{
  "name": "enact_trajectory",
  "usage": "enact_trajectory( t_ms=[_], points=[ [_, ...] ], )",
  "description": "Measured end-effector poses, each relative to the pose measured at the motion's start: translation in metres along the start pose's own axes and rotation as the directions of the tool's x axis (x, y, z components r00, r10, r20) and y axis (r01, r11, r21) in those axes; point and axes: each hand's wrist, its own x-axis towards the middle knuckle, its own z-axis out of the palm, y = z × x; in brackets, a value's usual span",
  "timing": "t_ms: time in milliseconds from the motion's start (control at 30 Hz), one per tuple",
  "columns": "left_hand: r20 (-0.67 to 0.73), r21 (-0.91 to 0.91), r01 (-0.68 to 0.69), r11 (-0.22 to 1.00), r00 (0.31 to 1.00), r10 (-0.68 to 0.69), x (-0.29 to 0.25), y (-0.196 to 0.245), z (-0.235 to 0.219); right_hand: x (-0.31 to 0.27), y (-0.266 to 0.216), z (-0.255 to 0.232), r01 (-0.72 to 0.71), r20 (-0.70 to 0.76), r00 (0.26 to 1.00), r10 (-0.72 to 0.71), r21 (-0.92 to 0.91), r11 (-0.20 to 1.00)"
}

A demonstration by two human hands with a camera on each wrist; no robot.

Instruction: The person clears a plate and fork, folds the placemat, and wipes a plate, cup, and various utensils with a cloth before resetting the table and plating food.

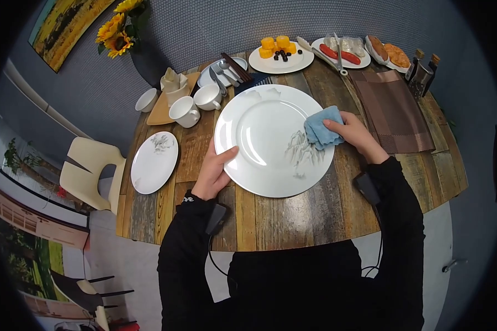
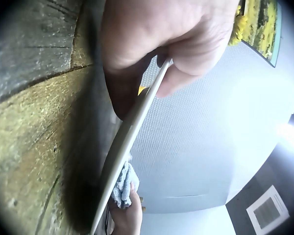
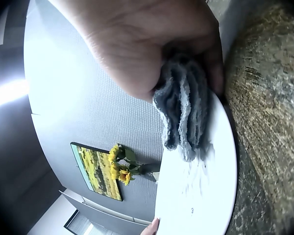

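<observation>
A large white plate (image 1: 270, 132) with a grey mountain drawing is held up above the wooden table. My left hand (image 1: 215, 168) grips its left rim, thumb on the top face and fingers beneath, as the left wrist view (image 2: 161, 44) also shows. At the right rim my right hand (image 1: 354, 133) holds a folded light-blue cloth (image 1: 321, 128) against the plate's face, thumb on top of the cloth. In the right wrist view the bunched cloth (image 3: 183, 112) overlaps the plate's edge, and the fingers behind it are partly hidden.
A smaller oval-looking plate (image 1: 154, 165) lies at left, near two white cups (image 1: 185, 112) and a cutlery tray (image 1: 222, 74). Along the back stand food plates (image 1: 281, 65) and a flower vase (image 1: 152, 55). Brown placemats (image 1: 395, 110) and dark bottles (image 1: 422, 77) are at right.
</observation>
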Motion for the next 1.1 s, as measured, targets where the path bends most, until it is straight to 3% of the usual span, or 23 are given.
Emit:
enact_trajectory(
  t_ms=[167, 233, 267, 367, 433, 633, 700, 733, 800, 833, 867, 900, 933, 967, 1033, 1100],
  points=[
    [-0.008, -0.025, 0.043, 0.999, 0.999, -0.043, -0.001, 0.002, -0.008, -0.005, -0.012, 0.003, -0.046, 0.019, 0.999, 0.046, -0.023, 0.999],
    [-0.002, -0.048, 0.054, 0.997, 0.999, -0.054, -0.001, 0.002, -0.012, -0.006, -0.011, 0.003, 0.088, -0.016, 0.996, -0.093, -0.182, 0.979],
    [-0.005, -0.05, 0.057, 0.997, 0.998, -0.057, -0.001, 0.003, -0.013, -0.005, -0.01, 0.003, 0.085, -0.014, 0.996, -0.089, -0.182, 0.98],
    [0.008, -0.036, 0.054, 0.998, 0.999, -0.053, -0.001, 0.005, -0.015, -0.003, -0.008, 0.002, 0.092, -0.069, 0.993, -0.097, -0.078, 0.993],
    [0.007, -0.039, 0.073, 0.997, 0.997, -0.073, -0.001, 0.005, -0.017, -0.003, -0.012, 0.002, 0.057, -0.111, 0.993, -0.035, 0.208, 0.977],
    [0.023, -0.1, 0.115, 0.988, 0.993, -0.113, 0.002, 0.003, -0.024, 0.008, -0.008, 0.01, 0.136, -0.14, 0.986, -0.092, 0.344, 0.929],
    [0.013, -0.102, 0.105, 0.989, 0.994, -0.105, 0.001, 0.005, -0.021, 0.016, -0.011, 0.019, 0.233, -0.189, 0.96, -0.205, 0.137, 0.963],
    [0.014, -0.108, 0.103, 0.989, 0.995, -0.103, 0.001, 0.005, -0.021, 0.022, -0.015, 0.023, 0.238, -0.187, 0.959, -0.211, 0.136, 0.962],
    [0.0, -0.118, 0.109, 0.987, 0.994, -0.11, 0.001, 0.005, -0.021, 0.035, -0.028, 0.038, 0.366, -0.125, 0.904, -0.409, -0.268, 0.891],
    [-0.001, -0.115, 0.106, 0.988, 0.994, -0.107, 0.0, 0.005, -0.021, 0.039, -0.036, 0.046, 0.369, -0.125, 0.902, -0.412, -0.266, 0.89],
    [-0.001, -0.124, 0.113, 0.986, 0.993, -0.114, 0.0, 0.006, -0.021, 0.042, -0.047, 0.053, 0.406, -0.03, 0.863, -0.505, -0.554, 0.727],
    [-0.001, -0.134, 0.12, 0.984, 0.993, -0.121, 0.0, 0.006, -0.021, 0.045, -0.055, 0.06, 0.411, 0.091, 0.824, -0.559, -0.775, 0.479],
    [-0.003, -0.134, 0.117, 0.984, 0.993, -0.119, 0.0, 0.006, -0.021, 0.047, -0.06, 0.068, 0.384, 0.115, 0.867, -0.486, -0.774, 0.503],
    [-0.001, -0.14, 0.112, 0.984, 0.994, -0.113, 0.001, 0.006, -0.02, 0.05, -0.06, 0.072, 0.389, 0.12, 0.865, -0.487, -0.773, 0.501],
    [-0.009, -0.157, 0.106, 0.982, 0.994, -0.109, 0.0, 0.007, -0.021, 0.054, -0.057, 0.08, 0.511, 0.31, 0.856, -0.414, -0.635, 0.58],
    [-0.023, -0.174, 0.143, 0.974, 0.989, -0.149, 0.0, 0.008, -0.02, 0.049, -0.058, 0.09, 0.551, 0.371, 0.834, -0.409, -0.603, 0.576]
  ],
)
